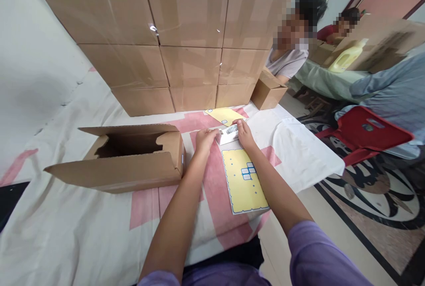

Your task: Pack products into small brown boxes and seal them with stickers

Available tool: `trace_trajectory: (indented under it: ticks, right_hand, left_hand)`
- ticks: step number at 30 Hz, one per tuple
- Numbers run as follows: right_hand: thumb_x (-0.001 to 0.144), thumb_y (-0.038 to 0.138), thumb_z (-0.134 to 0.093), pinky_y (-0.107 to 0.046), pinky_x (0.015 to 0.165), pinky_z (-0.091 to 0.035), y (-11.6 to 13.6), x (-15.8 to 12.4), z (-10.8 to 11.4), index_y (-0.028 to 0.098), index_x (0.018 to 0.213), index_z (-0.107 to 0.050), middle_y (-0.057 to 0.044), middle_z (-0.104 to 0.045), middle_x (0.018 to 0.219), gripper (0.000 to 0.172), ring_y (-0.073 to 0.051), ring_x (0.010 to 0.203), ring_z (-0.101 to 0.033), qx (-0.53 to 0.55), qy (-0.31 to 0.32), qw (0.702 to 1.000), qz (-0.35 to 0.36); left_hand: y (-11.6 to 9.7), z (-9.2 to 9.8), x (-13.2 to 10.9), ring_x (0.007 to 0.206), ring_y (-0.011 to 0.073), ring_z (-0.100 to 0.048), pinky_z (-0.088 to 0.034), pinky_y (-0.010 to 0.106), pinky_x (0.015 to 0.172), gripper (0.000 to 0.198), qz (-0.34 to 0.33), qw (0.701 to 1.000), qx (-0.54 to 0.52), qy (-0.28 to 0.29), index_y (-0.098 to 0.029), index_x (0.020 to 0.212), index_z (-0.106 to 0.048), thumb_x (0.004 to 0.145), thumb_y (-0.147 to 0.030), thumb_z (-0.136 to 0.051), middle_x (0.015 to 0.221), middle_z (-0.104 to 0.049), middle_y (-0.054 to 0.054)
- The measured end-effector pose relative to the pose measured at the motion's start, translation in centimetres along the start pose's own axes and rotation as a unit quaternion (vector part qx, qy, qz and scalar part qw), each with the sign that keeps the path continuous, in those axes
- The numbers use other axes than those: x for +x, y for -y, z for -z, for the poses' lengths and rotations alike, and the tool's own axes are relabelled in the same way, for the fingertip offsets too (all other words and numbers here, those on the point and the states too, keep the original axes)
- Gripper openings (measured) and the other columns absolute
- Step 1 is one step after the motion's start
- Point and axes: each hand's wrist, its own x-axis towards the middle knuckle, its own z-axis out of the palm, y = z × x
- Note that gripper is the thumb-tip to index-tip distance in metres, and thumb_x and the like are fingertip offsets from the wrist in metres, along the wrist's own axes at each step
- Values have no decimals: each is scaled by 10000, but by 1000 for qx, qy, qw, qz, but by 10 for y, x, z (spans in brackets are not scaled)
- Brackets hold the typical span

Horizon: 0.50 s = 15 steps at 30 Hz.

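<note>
Between my two hands is a small white box [229, 134] with a grey picture printed on it. My left hand [206, 140] pinches its left end, and my right hand [244, 133] grips its right end. Just below the box lies a flat yellow sheet [241, 188] with a blue scalloped border and pale squares outlined in blue. Another yellow sheet [221, 115] lies beyond my hands, partly hidden by them. To the left of my left hand stands an open cardboard box [133, 173], its flaps up and its inside dark.
A wall of taped cardboard cartons [191, 16] stands along the table's far side. A smaller carton [268, 91] sits at the back right, beside a person [288, 58]. At right are a red chair [372, 133] with someone seated and a yellow bottle [348, 56] on another table.
</note>
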Motion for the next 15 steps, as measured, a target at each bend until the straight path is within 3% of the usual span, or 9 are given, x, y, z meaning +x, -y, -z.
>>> trace_trajectory:
  ticks: [10,15]
  right_hand:
    - [1011,637,-311,-414,942,-480,1,0,0,251,1014,-659,-76,-684,988,520,-258,1018,-583,3,-17,1000,3]
    - [1008,643,-315,-414,944,-476,1,1,0,243,997,-660,-82,-682,989,529,-258,1016,-582,4,-17,1000,4]
  left_hand:
    - [-9,12,-2,911,168,-674,-596,354,789,276,22,998,-66,-11,-141,1135,-638,956,-351,-631,1080,-679,63]
    - [-10,18,1,798,145,-680,-570,316,748,204,12,998,-65,-12,-141,924,-639,903,-339,-684,901,-698,24]
